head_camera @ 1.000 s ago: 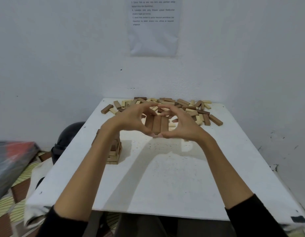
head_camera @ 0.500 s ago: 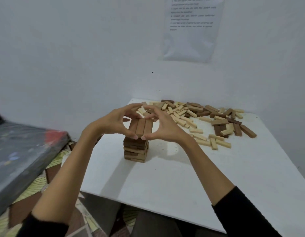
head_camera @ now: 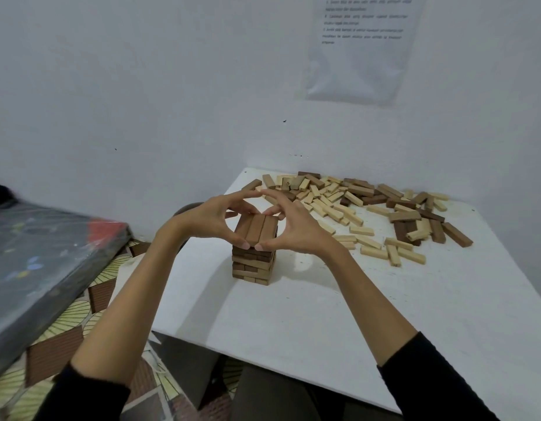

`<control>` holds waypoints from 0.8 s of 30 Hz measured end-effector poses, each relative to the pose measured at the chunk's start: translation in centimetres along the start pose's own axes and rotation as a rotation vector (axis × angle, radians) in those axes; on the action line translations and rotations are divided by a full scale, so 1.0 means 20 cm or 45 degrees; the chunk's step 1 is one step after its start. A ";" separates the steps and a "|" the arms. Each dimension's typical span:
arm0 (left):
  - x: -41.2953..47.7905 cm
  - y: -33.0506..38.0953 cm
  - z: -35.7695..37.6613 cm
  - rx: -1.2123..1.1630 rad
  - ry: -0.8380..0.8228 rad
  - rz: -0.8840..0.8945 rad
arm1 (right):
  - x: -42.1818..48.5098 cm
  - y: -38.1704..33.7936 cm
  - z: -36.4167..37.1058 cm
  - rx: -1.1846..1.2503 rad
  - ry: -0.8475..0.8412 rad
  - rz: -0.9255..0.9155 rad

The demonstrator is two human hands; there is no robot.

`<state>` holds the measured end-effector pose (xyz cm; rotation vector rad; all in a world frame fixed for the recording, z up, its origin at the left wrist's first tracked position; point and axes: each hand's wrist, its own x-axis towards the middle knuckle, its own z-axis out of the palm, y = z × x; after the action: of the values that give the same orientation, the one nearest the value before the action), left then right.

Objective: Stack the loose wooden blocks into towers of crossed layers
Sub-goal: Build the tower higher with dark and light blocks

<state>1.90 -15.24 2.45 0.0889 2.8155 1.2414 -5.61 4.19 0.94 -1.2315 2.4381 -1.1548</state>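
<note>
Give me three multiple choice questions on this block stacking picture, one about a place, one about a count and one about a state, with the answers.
1. Where do the loose blocks lie, seen from the tower?
A. Beyond it and to the right, on the table
B. On the floor
C. In front of it, by the near edge

2. How many blocks make up the top layer?
A. Two
B. Three
C. Five

3. What are the left hand and right hand doing?
A. Resting flat on the table
B. Both reaching into the pile
C. Both holding the top layer, thumbs at its near end

Answers: 1 A, the pile spreads across the far right of the table; 2 B, three dark brown blocks lie side by side; 3 C, both hands curl round that layer.
</note>
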 end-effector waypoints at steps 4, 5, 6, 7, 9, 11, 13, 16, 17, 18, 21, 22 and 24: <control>0.01 0.00 0.01 0.032 -0.011 -0.001 | 0.01 0.00 0.02 0.001 -0.014 0.023; 0.01 0.00 0.01 0.033 -0.017 -0.003 | 0.01 0.00 0.03 -0.004 -0.017 0.026; 0.01 0.00 0.01 0.032 -0.020 -0.007 | 0.01 0.00 0.03 -0.009 -0.021 0.033; 0.01 0.00 0.01 0.032 -0.021 -0.012 | 0.01 0.00 0.03 -0.011 -0.028 0.039; 0.01 0.00 0.01 0.031 -0.024 -0.022 | 0.01 0.01 0.03 -0.012 -0.034 0.046; 0.01 0.00 0.01 0.035 -0.036 -0.028 | 0.00 0.01 0.02 -0.018 -0.041 0.054; 0.02 0.01 0.01 0.038 -0.050 -0.035 | 0.00 0.01 0.01 -0.022 -0.047 0.055; 0.02 0.01 0.02 0.032 -0.081 -0.040 | 0.00 0.01 0.01 -0.010 -0.054 0.065; 0.02 0.01 0.02 0.027 -0.091 -0.042 | 0.00 0.02 0.02 -0.004 -0.055 0.070; 0.02 0.00 0.01 0.021 -0.098 -0.045 | 0.00 0.02 0.02 0.004 -0.055 0.072; 0.02 0.00 0.01 0.010 -0.101 -0.058 | 0.00 0.03 0.02 0.021 -0.047 0.060; 0.02 0.00 0.01 0.005 -0.104 -0.060 | 0.00 0.03 0.02 0.025 -0.044 0.056; 0.02 0.01 0.01 -0.003 -0.114 -0.065 | 0.00 0.03 0.02 0.032 -0.042 0.050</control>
<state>1.54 -14.97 2.39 0.0704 2.7227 1.1996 -5.72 4.23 0.22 -1.1810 2.4055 -1.1424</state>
